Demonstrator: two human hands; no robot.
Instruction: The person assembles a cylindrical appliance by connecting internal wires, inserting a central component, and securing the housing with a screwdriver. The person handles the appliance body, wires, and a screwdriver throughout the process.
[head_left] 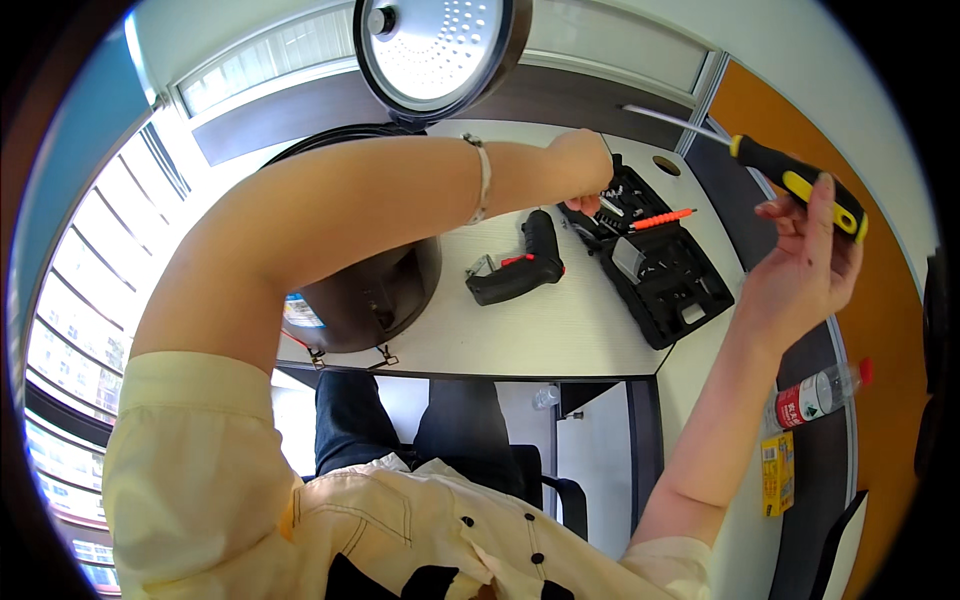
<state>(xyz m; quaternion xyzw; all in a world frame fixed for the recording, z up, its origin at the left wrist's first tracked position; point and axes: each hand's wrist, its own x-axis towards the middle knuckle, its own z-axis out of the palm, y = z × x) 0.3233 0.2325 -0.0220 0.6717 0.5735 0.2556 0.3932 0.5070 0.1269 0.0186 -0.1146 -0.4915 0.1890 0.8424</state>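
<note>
My right hand (812,245) is raised at the right, closed around the black and yellow handle of a screwdriver (785,170). Its long metal shaft points up and to the left. My left arm stretches across the desk, and my left hand (580,168) is bent down at the left edge of an open black tool case (672,280). Those fingers are curled, and whatever they may grip is hidden. Bits and small parts sit in the case, with an orange-handled tool (662,219) lying across it. A black and red cordless screwdriver (518,268) rests left of the case.
A dark cooker (385,295) with its lid (435,50) raised stands partly behind my left arm; wires with clips (385,356) hang at its front. At the right are a red-capped bottle (815,395) and a yellow box (777,474). The desk's front edge (480,376) is above my lap.
</note>
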